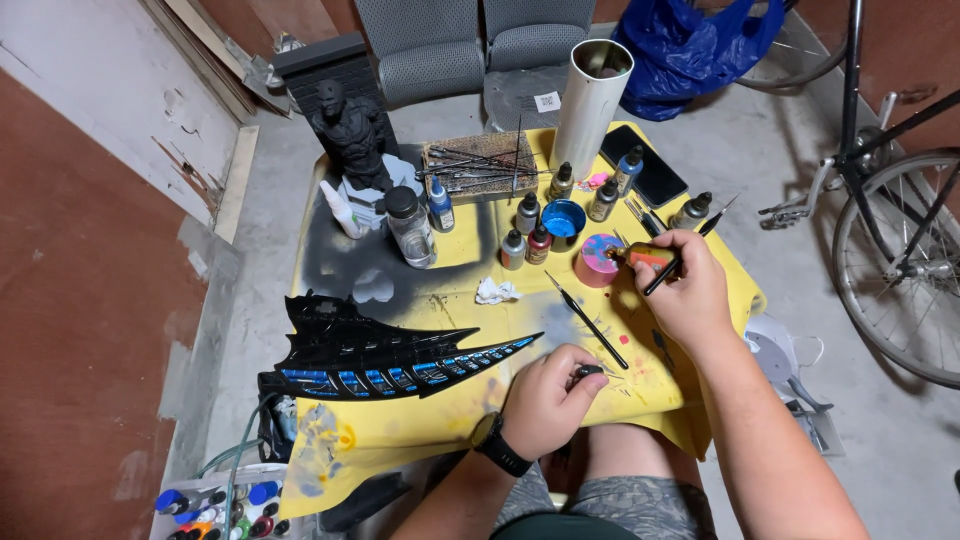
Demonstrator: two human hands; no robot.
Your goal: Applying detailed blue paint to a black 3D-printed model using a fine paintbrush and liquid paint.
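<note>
My right hand [685, 290] tips a small orange paint bottle [645, 256] over a pink round dish [598, 260] and also grips a thin black brush [690, 248]. My left hand [548, 400], with a black watch on its wrist, is closed around a small black cap [589, 371] near the table's front edge. A black spiky wing-shaped model [385, 350] with blue painted panels lies on the yellow cloth [420, 430] to the left of that hand. A second brush [588, 322] lies loose between my hands.
Several small paint bottles [527, 232], a blue cup [564, 218], a glass jar [410, 226], a dark figure statue [350, 135], a tall metal tube [590, 100] and a phone [645, 165] crowd the back. A bicycle [900, 240] stands at right, more paints [215, 505] at lower left.
</note>
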